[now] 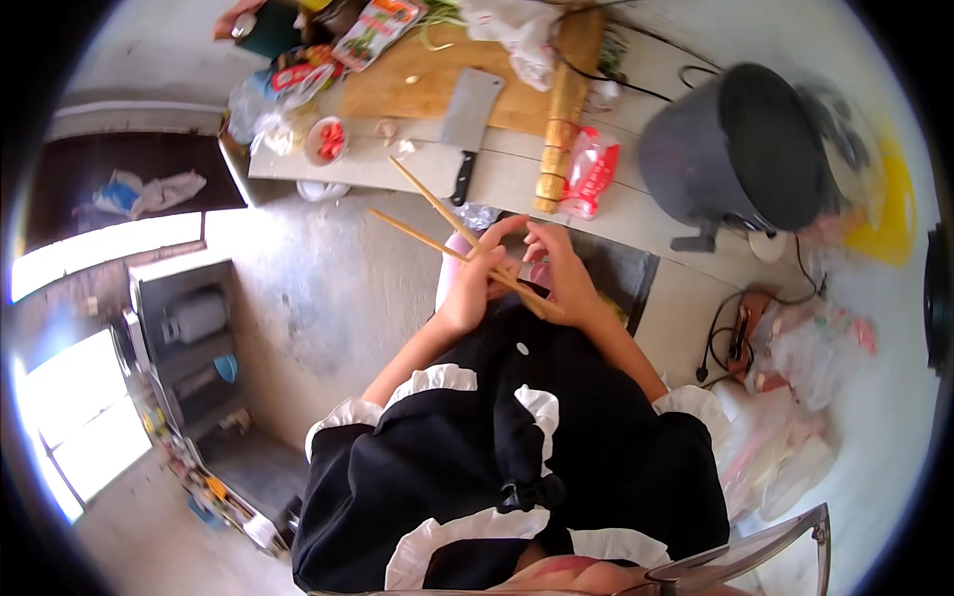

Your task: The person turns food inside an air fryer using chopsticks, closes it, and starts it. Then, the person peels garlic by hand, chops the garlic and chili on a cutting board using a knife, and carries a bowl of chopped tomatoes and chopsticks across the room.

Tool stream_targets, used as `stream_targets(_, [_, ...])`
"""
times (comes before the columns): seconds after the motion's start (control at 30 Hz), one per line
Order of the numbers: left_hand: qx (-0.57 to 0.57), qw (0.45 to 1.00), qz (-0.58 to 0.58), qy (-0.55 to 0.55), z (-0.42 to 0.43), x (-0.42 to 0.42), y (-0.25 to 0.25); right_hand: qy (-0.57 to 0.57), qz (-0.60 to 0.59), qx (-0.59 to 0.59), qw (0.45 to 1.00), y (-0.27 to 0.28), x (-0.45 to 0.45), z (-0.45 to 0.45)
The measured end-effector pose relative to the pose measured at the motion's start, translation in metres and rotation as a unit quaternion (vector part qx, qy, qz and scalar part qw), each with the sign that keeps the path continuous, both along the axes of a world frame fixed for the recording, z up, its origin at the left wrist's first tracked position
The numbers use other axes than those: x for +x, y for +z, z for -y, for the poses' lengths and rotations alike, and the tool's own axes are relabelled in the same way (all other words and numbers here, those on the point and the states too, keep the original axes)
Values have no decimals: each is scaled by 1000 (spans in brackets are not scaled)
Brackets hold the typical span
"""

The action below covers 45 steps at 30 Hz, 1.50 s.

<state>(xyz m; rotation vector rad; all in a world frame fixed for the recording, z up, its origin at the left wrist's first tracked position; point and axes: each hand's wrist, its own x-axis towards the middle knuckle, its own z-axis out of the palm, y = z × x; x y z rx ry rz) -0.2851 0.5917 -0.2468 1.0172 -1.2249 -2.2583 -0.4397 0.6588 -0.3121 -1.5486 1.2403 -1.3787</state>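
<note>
A pair of wooden chopsticks crosses in front of my body, their far ends spread apart toward the upper left. My left hand is closed round them, and their near ends pass toward my right palm. Close beside it, my right hand has bent fingers near the left fingertips; whether it grips anything is hidden. Beyond the hands, a cleaver lies partly on a wooden cutting board, its black handle toward me. A small bowl of red pieces sits left of it.
On the right of the counter stands a large dark pot. A red and clear packet lies beside a rolled bamboo mat. Plastic bags and a black cord are at the right. Shelves stand at the left.
</note>
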Motion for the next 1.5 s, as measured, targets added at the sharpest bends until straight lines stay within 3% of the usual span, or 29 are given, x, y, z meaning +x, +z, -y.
stream_targets(0.07, [-25,999,11,45,10,13,-2,7,-90,-30,995,10,9,18])
stream_targets(0.17, [66,997,-50,7,48,45,-9,21,-205,-104,973,28,32,60])
stream_targets(0.27, [130,988,-26,84,85,62,-4,35,-256,-166,952,22,68,109])
stream_targets(0.3, [97,994,-43,12,105,81,-13,51,-259,-155,952,19,83,124])
stream_targets(0.37, [25,997,-72,-14,141,104,-17,47,-360,-267,893,19,113,162])
stream_targets(0.5, [-9,997,-78,-10,210,156,-2,-29,-324,-345,881,38,178,233])
stream_targets(0.6, [1,986,-116,-124,260,222,-2,-52,-298,-354,885,61,206,275])
stream_targets(0.67, [-3,975,-126,-185,298,262,12,-151,-271,-413,856,65,221,296])
stream_targets(0.73, [63,977,-193,-61,313,282,22,-181,-215,-416,865,76,235,316])
stream_targets(0.77, [75,976,-198,-56,323,292,26,-111,-208,-372,898,87,234,324])
stream_targets(0.9, [114,967,-224,-49,348,315,33,-24,-158,-156,975,102,262,341])
stream_targets(1.2, [129,961,-246,6,348,324,43,-8,-207,-24,978,113,310,370])
stream_targets(1.33, [132,955,-263,35,349,330,49,12,-76,13,997,119,304,373])
stream_targets(1.5, [-93,991,-93,33,345,345,54,23,14,65,998,132,300,372])
